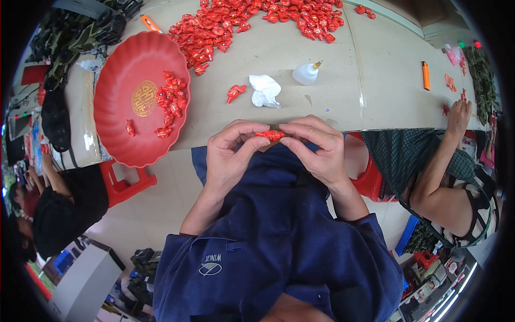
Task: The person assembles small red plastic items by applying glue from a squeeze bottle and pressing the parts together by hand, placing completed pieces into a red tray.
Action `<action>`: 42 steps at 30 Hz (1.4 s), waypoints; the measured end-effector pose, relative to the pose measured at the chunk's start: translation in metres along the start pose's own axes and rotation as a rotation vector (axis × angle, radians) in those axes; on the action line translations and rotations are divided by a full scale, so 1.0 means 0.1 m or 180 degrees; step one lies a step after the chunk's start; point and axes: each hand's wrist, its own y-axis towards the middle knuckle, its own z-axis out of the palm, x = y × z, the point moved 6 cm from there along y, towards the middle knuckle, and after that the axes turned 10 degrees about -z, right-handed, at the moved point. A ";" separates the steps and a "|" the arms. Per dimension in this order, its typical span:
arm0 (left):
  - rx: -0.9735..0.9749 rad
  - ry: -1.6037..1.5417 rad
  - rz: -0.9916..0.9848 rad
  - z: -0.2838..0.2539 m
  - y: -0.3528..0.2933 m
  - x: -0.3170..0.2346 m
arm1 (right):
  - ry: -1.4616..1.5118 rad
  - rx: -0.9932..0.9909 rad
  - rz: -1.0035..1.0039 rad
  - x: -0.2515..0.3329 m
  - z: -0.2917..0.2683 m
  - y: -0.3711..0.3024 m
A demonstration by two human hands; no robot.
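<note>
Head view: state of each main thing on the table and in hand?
Held red piece: pinched at both ends
Left hand: pinching that piece's left end
Right hand: pinching its right end
Red tray: partly filled
Red pile: loosely heaped
White tissue: crumpled
Lone red piece: lying beside the tissue
White bottle: fill level unclear
Right-side orange tool: lying flat

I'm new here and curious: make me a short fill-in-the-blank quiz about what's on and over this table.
The left hand and right hand pinch a piece coloured ____.
The tray is on the ____ side of the white wad.
The heap holds ____ pieces than the tray.

Missing words: red; left; more.
</note>
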 end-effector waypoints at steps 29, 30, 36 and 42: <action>-0.1666 0.3228 0.1552 -0.16 0.23 -0.39 | -0.0438 -0.1080 0.0050 -0.22 -0.54 0.05; -0.1586 0.2994 0.1515 -0.16 0.18 -0.38 | -0.0411 -0.1084 0.0050 -0.21 -0.52 0.04; -0.1561 0.2791 0.1343 -0.19 0.16 -0.30 | -0.0228 -0.0880 0.0045 -0.14 -0.28 0.07; -0.1433 0.2900 0.1360 -0.11 0.14 -0.30 | -0.0765 -0.0004 -0.0716 0.03 0.09 0.22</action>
